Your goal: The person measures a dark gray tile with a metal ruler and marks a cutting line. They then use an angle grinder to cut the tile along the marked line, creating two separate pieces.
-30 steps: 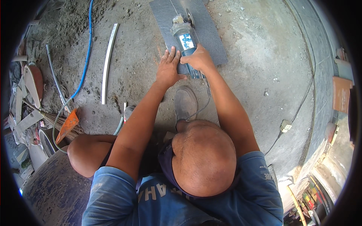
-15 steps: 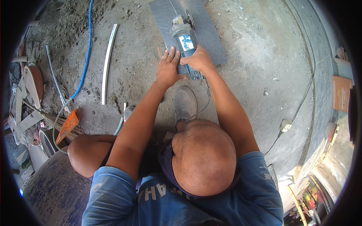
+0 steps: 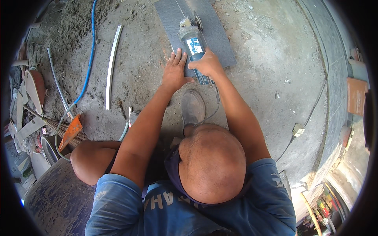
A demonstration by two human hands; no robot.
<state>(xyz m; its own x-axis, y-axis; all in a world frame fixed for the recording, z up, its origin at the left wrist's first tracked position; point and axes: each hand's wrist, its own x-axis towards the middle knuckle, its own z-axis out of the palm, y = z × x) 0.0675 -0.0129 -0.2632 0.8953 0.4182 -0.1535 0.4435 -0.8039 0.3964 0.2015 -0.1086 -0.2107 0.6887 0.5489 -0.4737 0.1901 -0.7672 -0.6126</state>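
A blue angle grinder (image 3: 194, 44) lies over a dark grey tile (image 3: 220, 45), its cutting disc (image 3: 198, 21) standing upright at the far end. My right hand (image 3: 208, 63) wraps round the grinder's body near its rear. A thin pale line runs across the tile, from its far edge toward the grinder's head. My left hand (image 3: 175, 72) lies spread at the tile's near left edge, fingers stretched forward and the thumb pointing toward the grinder's rear. Whether the disc touches the tile I cannot tell. A shoe (image 3: 193, 105) rests on the ground just below the tile.
The grinder's cord (image 3: 217, 96) drops past the shoe; a cord with a pale plug connector (image 3: 298, 130) lies on the right. On the left are a white strip (image 3: 113, 67), a blue hose (image 3: 91, 59), an orange scoop-like piece (image 3: 71, 131) and a broom (image 3: 59, 128).
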